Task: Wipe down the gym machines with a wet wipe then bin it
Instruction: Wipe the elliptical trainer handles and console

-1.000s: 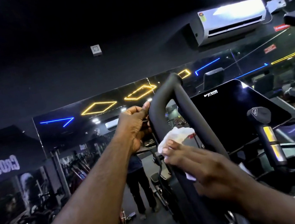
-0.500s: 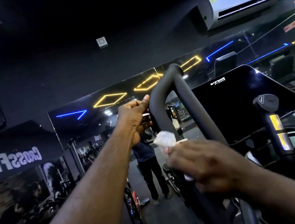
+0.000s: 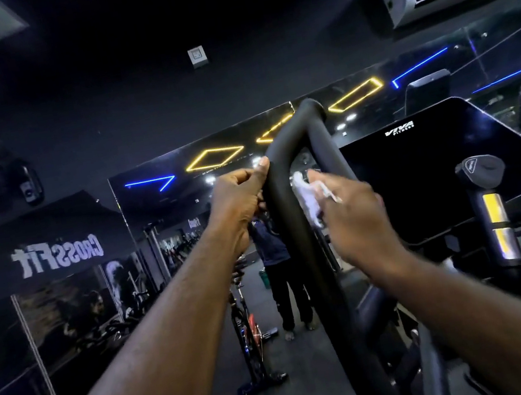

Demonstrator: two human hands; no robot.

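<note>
Wet wipe [image 3: 308,197]: white, bunched in right hand's [image 3: 358,215] curled fingers, pressed against black looped handlebar [image 3: 296,243] | left hand [image 3: 239,204]: grips handlebar's outer side, steadying | progress, judged: wiping under way; console [image 3: 429,174], other machines, binning not yet done

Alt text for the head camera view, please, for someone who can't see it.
A right hand holds a crumpled white wet wipe against a gym machine's black padded looped handlebar, while the left hand grips its other side. A black console screen stands to the right.
</note>
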